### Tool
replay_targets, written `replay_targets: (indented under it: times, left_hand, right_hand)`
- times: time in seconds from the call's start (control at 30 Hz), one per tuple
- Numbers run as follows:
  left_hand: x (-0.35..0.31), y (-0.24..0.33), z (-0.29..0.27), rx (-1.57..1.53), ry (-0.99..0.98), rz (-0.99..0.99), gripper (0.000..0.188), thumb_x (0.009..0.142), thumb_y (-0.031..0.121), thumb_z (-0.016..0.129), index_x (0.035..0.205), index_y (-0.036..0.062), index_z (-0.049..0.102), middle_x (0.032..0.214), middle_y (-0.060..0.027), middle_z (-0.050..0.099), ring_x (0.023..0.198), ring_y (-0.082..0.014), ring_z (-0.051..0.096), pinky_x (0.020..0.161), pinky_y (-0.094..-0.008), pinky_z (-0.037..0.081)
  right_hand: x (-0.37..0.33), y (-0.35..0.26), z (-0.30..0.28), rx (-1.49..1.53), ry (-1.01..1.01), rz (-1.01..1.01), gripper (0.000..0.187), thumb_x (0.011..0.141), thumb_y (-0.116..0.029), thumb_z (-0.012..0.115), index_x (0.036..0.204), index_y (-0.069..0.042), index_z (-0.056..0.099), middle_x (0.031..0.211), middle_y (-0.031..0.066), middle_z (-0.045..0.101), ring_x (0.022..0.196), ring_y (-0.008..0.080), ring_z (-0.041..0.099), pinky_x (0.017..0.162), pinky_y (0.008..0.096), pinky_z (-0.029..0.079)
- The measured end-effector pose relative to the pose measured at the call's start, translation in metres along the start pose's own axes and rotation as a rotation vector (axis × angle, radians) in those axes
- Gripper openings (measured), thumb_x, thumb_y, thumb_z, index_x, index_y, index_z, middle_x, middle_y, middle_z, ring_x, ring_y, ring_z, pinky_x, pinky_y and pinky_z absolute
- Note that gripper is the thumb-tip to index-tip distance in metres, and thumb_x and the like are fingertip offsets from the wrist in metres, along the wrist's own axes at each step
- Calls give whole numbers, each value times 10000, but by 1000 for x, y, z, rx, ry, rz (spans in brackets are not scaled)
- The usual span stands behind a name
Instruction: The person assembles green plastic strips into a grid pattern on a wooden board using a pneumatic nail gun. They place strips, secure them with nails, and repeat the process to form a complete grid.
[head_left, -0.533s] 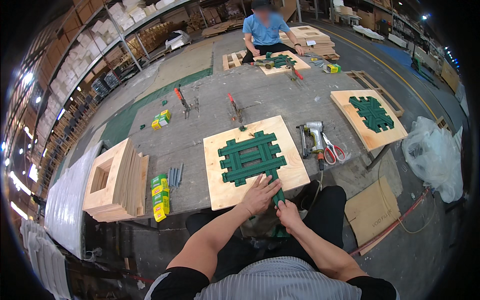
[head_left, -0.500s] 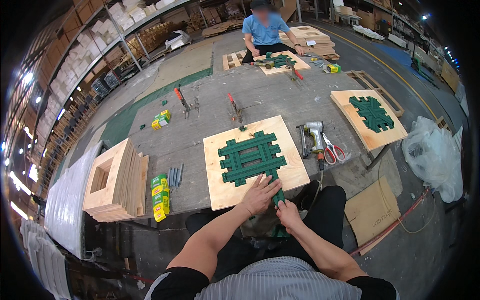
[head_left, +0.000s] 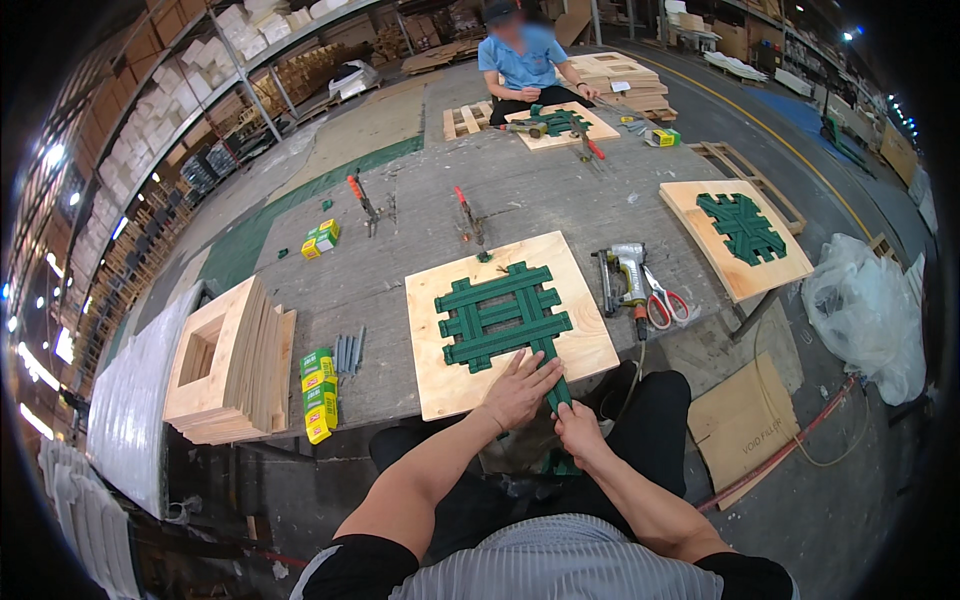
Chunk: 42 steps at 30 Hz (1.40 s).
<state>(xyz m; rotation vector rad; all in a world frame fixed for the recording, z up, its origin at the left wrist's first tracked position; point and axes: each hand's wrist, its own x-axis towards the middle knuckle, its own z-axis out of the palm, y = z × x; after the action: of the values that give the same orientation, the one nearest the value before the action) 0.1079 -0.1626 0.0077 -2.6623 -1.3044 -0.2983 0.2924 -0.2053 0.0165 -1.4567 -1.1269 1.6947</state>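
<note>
A square plywood board [head_left: 592, 345] lies on the table in front of me. Green webbing straps [head_left: 500, 292] cross over and under one another across its middle. My left hand [head_left: 520, 388] rests flat, fingers stretched out, on the board's front edge and against one strap. That strap runs toward me over the edge, and my right hand [head_left: 578, 430] is closed around it just past the board. Below my right hand, more green webbing [head_left: 562, 462] hangs near my lap, partly hidden.
A staple gun [head_left: 630, 275] and red-handled scissors [head_left: 662, 300] lie right of the board. Stacked wooden frames [head_left: 228, 365], yellow-green boxes [head_left: 320, 395] and staple strips [head_left: 349, 352] are left. Two red-handled tools [head_left: 468, 215] lie beyond. Opposite sits a co-worker [head_left: 525, 60]; a webbed board [head_left: 742, 240] overhangs at right.
My hands and the strap keep nearly the same position. Across the table, the co-worker has raised one hand off the board and shifted slightly left.
</note>
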Motion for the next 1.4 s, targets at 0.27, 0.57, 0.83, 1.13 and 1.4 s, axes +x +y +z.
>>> replay_targets:
  times: [0.27,0.57,0.83,1.13,1.4]
  left_hand:
    - [0,0,1,5,4,6,706,879,190,620,1556,142,426,1635,-41,403,1507,-289,370,1263,-541,221]
    - [-1,-1,2,28,-32,13,717,877,206,647,1558,152,427,1619,-61,423,1489,-318,395,1264,-542,214]
    - [2,-1,1,-31,-38,18,721,857,173,654,1548,177,446,1620,-64,418,1501,-331,368,1268,-538,213]
    - [1,-6,0,-85,-44,-1,712,858,147,639,1544,156,448,1621,-86,414,1501,-344,364,1275,-514,209]
    - [-26,39,-27,-572,175,-39,461,920,149,683,1367,55,620,1287,-167,681,1153,-319,675,1083,-468,492]
  right_hand:
    - [0,3,-1,1,2,1,327,1090,-229,467,884,-15,602,673,17,526,593,130,473,556,327,387]
    - [3,11,-3,-14,3,-22,328,1093,-234,474,884,-13,597,670,16,519,586,125,466,556,324,384]
    - [14,30,-7,5,2,-1,331,1102,-258,458,894,-32,581,644,2,491,547,113,428,522,307,344]
    - [35,50,-4,-119,25,-11,352,1104,-258,458,883,-17,589,647,42,531,590,157,499,590,344,407]
    - [71,70,-1,-381,74,-193,402,1100,-294,441,925,32,598,838,227,655,808,413,630,729,472,482]
